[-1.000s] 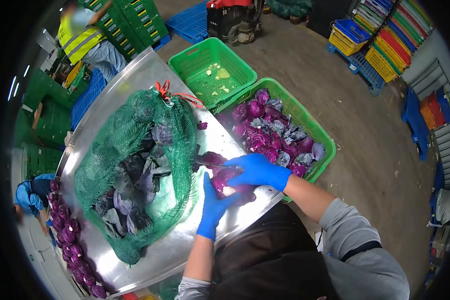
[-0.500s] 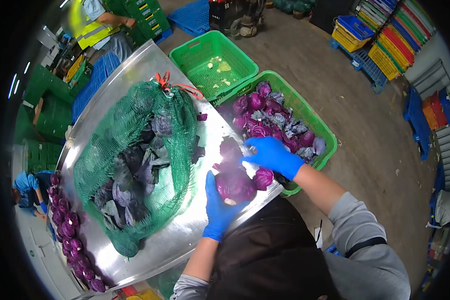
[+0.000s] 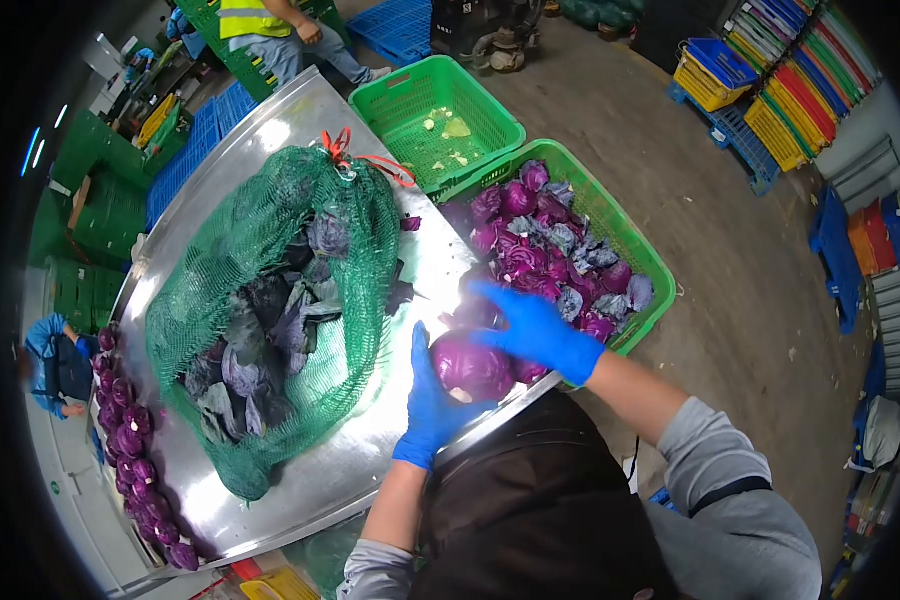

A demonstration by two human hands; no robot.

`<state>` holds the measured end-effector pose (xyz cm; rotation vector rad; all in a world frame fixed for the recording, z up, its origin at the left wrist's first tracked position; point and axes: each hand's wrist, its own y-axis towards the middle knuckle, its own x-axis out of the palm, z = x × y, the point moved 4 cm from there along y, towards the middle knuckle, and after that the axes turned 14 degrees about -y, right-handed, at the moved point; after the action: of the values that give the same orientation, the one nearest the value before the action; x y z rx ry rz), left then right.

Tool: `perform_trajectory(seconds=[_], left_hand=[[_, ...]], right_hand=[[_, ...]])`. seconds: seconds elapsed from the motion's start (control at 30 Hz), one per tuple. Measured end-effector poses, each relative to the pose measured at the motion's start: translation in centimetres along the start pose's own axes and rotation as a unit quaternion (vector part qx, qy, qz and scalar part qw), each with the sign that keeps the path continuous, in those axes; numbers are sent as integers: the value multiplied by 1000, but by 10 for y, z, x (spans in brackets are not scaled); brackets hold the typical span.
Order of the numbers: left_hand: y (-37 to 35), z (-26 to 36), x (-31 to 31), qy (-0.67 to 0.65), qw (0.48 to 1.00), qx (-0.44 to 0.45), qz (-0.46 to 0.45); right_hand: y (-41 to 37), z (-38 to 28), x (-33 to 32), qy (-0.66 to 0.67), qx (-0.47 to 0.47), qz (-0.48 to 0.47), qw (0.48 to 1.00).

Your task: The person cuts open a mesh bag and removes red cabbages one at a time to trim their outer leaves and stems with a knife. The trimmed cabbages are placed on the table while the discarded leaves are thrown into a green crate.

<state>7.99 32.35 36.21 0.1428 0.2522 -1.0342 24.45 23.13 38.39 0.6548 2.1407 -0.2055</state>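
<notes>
A peeled red cabbage (image 3: 473, 366) rests at the near edge of the metal table. Cupped around its left side, my left hand (image 3: 433, 402) has its thumb pointing up along it and its fingers beneath. My right hand (image 3: 542, 332) is at its upper right, thumb and forefinger around a blurred purple cabbage leaf (image 3: 478, 312). A small purple piece (image 3: 528, 371) sits beside the cabbage under my right hand. To the left, a green mesh bag (image 3: 368, 300) tied with red string holds dark, leafy cabbages.
A green crate (image 3: 655, 300) of purple leaves stands right of the metal table (image 3: 215, 510); another green crate (image 3: 435, 75) with few scraps is behind it. Small red cabbages (image 3: 130, 440) line the table's left edge. A person in a yellow vest (image 3: 255, 20) is beyond.
My right hand has moved slightly left and down over the cabbage, and the leaf has shifted between its fingers. The view has turned a little; the vested person has moved right.
</notes>
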Motion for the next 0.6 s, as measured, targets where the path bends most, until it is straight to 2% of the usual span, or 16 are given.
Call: perform_trajectory(seconds=[0.07,0.1,0.2,0.23,0.27,0.3,0.33,0.4,0.43,0.47,0.53,0.6], left_hand=[[-2,0,3,39,999,15,13],[-2,1,5,78,996,31,24],[6,35,5,59,997,39,34],[11,31,10,3,1000,11,6],[11,27,11,3,1000,11,5],[12,24,11,98,995,17,10],[12,22,9,192,981,25,13],[3,17,3,209,977,36,12],[-3,12,-4,173,984,30,14],[-4,7,-11,137,990,27,18],[-9,-9,-31,101,994,19,23],[-9,-39,-46,-47,999,-15,-7]], right_hand=[[-14,-4,25,236,57,-139,960],[-15,-2,26,236,59,-137,960],[-16,0,32,209,79,-167,960],[-16,0,38,163,99,-165,968],[-14,2,41,114,116,-161,973],[-15,11,51,196,113,-102,969],[-12,19,57,197,114,-101,969],[-18,36,73,175,153,-129,964],[-21,40,84,50,4,-5,999],[-20,40,85,51,2,-4,999],[-26,41,90,-41,50,-18,998],[-13,44,82,-51,14,1,999]])
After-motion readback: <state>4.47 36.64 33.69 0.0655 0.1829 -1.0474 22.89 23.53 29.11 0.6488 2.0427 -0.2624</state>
